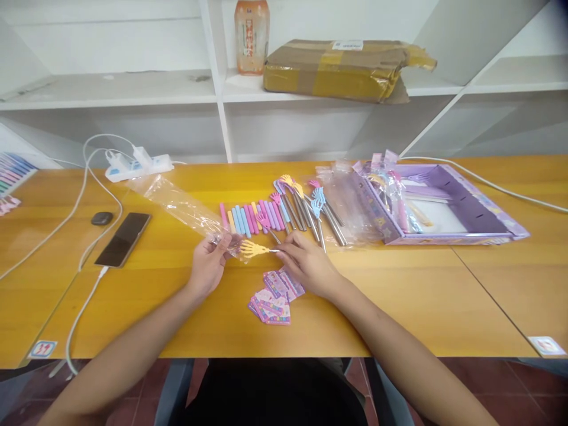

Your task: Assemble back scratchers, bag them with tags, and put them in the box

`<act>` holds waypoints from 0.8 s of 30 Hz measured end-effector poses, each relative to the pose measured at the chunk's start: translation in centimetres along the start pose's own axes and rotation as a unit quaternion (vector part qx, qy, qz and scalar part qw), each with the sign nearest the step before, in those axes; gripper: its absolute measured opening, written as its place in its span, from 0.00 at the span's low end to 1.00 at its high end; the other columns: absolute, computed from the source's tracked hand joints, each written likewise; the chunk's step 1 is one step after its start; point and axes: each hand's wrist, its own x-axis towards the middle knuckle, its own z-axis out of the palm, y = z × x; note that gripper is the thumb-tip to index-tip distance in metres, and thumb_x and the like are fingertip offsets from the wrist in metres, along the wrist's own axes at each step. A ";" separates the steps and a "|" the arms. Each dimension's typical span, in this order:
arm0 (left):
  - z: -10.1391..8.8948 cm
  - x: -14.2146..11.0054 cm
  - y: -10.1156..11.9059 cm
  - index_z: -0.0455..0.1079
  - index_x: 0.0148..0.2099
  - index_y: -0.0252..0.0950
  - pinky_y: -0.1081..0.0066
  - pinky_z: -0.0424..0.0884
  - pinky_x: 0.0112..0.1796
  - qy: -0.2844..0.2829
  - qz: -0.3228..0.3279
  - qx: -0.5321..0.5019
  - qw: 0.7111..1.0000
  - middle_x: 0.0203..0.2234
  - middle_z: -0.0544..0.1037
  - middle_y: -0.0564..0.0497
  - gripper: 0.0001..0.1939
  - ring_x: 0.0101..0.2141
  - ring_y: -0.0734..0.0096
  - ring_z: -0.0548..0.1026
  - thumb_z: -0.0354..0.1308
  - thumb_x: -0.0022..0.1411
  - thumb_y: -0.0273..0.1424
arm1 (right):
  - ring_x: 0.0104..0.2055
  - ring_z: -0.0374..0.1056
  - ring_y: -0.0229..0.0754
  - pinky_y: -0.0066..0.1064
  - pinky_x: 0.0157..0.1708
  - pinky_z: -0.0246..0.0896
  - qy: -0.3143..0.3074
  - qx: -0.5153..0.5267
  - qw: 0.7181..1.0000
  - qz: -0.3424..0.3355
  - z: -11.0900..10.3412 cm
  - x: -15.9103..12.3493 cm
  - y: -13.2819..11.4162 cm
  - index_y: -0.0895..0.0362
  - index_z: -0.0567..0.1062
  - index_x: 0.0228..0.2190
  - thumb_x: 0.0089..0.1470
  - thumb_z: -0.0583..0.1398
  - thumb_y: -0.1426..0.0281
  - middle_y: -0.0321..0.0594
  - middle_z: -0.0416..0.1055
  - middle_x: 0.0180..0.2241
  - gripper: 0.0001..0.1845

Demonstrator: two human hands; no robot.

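Observation:
My left hand (207,264) pinches the near end of a long clear plastic bag (177,201), which stretches away to the back left. Between my hands lies a yellow hand-shaped back scratcher (254,249), its fingers at the bag's mouth. My right hand (308,262) is closed on its metal rod. Just beyond are coloured handle tubes (248,219) in a row and several back scratcher heads on metal rods (306,204) in pink, blue, yellow and purple. Printed cards (271,302) lie in a loose pile below my hands.
At right stands a purple display box (461,236) with bagged back scratchers, beside a stack of clear bags (350,207). A phone (123,239), a black case (102,218), a power strip (139,166) and white cables occupy the left. A taped carton (328,71) and an orange bottle (251,38) sit on the shelf.

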 end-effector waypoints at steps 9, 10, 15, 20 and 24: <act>0.1 -0.2 -0.2 0.82 0.40 0.33 0.67 0.84 0.45 -0.004 -0.063 -0.053 0.997 0.41 0.88 0.44 0.23 0.41 0.64 0.86 0.84 0.50 0.42 | 0.42 0.72 0.46 0.40 0.42 0.71 0.018 0.001 1.000 0.003 0.1 0.0 0.2 0.55 0.81 0.46 0.75 0.57 0.65 0.45 0.70 0.41 0.13; 0.1 -0.2 -0.3 0.82 0.39 0.33 0.68 0.83 0.44 -0.004 -0.068 -0.056 0.996 0.40 0.88 0.45 0.22 0.40 0.65 0.86 0.84 0.49 0.41 | 0.42 0.73 0.46 0.40 0.42 0.71 0.017 0.007 1.000 0.000 0.2 -0.1 0.2 0.55 0.81 0.47 0.75 0.58 0.65 0.45 0.71 0.41 0.13; 0.2 -0.6 -0.8 0.81 0.40 0.33 0.68 0.84 0.47 -0.020 -0.086 -0.059 0.994 0.39 0.87 0.47 0.22 0.42 0.66 0.85 0.84 0.51 0.40 | 0.40 0.73 0.44 0.38 0.41 0.71 0.005 0.033 0.999 -0.004 0.8 -0.2 0.1 0.54 0.82 0.47 0.75 0.58 0.65 0.44 0.72 0.40 0.12; 0.3 -0.8 -0.6 0.82 0.47 0.35 0.64 0.85 0.46 -0.051 -0.084 -0.058 0.994 0.40 0.86 0.48 0.22 0.40 0.66 0.85 0.82 0.55 0.41 | 0.39 0.73 0.43 0.37 0.39 0.71 0.004 0.049 0.999 -0.008 1.2 -0.3 -0.1 0.54 0.82 0.47 0.75 0.58 0.64 0.44 0.72 0.40 0.13; 0.6 -1.4 -0.8 0.82 0.45 0.33 0.61 0.85 0.47 -0.096 -0.101 -0.043 0.989 0.40 0.87 0.46 0.20 0.40 0.63 0.85 0.81 0.57 0.41 | 0.39 0.73 0.43 0.37 0.39 0.71 0.007 0.055 0.998 -0.014 1.5 -0.4 -0.2 0.54 0.82 0.47 0.75 0.58 0.63 0.44 0.73 0.40 0.14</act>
